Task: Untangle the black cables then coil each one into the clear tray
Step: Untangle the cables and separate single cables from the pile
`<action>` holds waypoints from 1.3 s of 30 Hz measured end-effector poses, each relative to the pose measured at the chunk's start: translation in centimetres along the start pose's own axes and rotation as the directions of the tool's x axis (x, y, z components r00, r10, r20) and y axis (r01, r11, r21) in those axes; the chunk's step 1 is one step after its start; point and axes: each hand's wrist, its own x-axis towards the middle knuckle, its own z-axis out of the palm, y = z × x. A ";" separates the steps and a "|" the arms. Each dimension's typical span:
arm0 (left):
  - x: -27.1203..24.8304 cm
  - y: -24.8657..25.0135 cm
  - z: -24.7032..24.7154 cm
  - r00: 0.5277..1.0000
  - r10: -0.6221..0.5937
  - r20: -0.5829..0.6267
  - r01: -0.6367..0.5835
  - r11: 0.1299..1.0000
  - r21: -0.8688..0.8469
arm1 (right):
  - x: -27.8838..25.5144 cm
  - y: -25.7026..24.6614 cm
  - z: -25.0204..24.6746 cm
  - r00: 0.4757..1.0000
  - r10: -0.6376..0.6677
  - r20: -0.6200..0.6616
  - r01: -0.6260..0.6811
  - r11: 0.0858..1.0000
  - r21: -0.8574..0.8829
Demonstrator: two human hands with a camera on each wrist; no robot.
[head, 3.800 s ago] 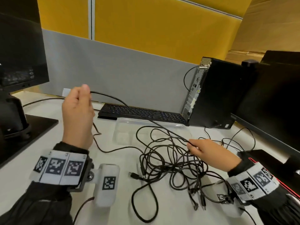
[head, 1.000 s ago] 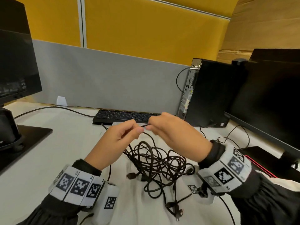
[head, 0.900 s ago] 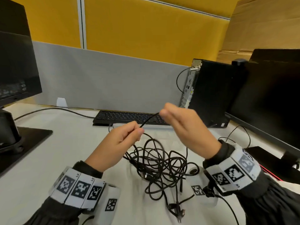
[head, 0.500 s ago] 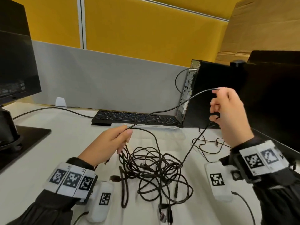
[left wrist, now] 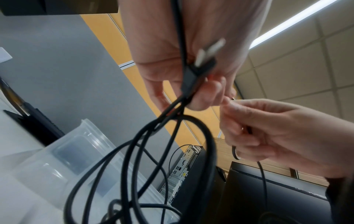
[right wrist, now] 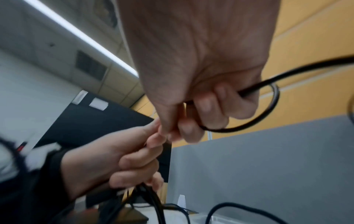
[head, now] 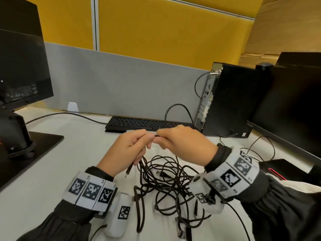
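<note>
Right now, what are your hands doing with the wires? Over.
Left hand grips gathered loops. Right hand pinches black cable. Tangle unsorted, clear tray empty.

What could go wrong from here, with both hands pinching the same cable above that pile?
1. The left hand grips several strands plus a plug; pulling may tighten the tangle rather than free one cable.
2. The right hand holds a loop arching over the keyboard; it could snag there.
3. Lifting may drag loose plugs off the near desk edge.
</note>
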 end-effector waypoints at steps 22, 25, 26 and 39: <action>0.0 -1.0 -1.2 0.985 -0.104 -0.134 0.131 0.969 0.210 | -1.0 4.0 -2.9 0.802 0.429 -0.417 0.078 0.616 0.784; 0.0 -0.6 -0.8 0.988 -0.100 -0.119 0.114 0.986 0.118 | -0.2 0.3 -1.2 0.967 0.128 -0.220 0.029 0.806 0.592; 0.1 -0.6 -0.8 0.987 -0.098 -0.131 0.110 0.989 0.095 | 0.1 -0.7 -0.8 0.984 0.089 -0.152 0.005 0.848 0.530; 0.0 -0.8 -1.0 0.988 -0.153 0.032 0.149 0.983 0.108 | 0.7 3.3 -6.0 0.755 0.549 -0.359 0.389 0.066 0.919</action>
